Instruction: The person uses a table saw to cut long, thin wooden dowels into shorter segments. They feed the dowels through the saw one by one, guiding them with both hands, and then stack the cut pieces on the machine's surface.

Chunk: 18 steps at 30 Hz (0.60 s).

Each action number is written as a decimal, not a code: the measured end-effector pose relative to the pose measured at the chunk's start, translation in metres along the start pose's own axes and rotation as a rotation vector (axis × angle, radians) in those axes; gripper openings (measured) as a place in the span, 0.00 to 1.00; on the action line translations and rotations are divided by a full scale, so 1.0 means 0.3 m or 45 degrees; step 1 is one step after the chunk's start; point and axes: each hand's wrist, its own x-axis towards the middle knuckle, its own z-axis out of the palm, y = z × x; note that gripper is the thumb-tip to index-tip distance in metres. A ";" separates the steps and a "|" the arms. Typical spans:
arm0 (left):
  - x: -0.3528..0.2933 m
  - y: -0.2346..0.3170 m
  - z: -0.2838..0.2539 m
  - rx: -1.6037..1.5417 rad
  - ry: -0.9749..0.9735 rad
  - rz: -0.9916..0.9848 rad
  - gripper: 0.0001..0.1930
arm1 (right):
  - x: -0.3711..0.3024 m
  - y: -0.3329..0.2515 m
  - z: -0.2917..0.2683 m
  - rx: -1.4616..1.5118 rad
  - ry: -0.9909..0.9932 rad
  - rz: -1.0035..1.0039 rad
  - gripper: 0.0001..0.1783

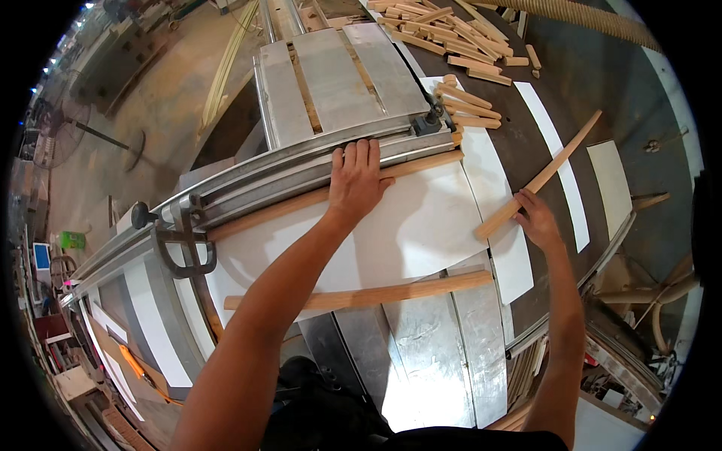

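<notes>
Slat in your right hand, pinched at its near end: light, stiff, smooth wood; grip mid-length for balance. Left hand presses flat, fingers spread, on strip against the fence.

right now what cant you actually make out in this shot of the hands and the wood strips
- Left hand: its palm covers part of the long strip along the metal fence; the contact beneath is hidden.
- Right hand: the fingers curl around the curved strip, so the grip's underside is out of sight.
- Pile of short strips: cut off by the top edge and too small to count.
- Near strip: its left end passes under the left forearm.
</notes>
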 end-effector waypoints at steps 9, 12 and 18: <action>-0.010 -0.009 -0.002 -0.011 -0.055 -0.009 0.44 | 0.038 -0.076 0.030 -0.063 -0.016 -0.073 0.29; -0.009 -0.010 -0.001 -0.038 -0.066 -0.003 0.44 | 0.040 -0.066 0.041 -0.047 0.013 -0.088 0.29; -0.027 -0.026 -0.010 -0.050 -0.071 0.011 0.44 | 0.010 -0.154 -0.046 -0.112 -0.217 -0.059 0.29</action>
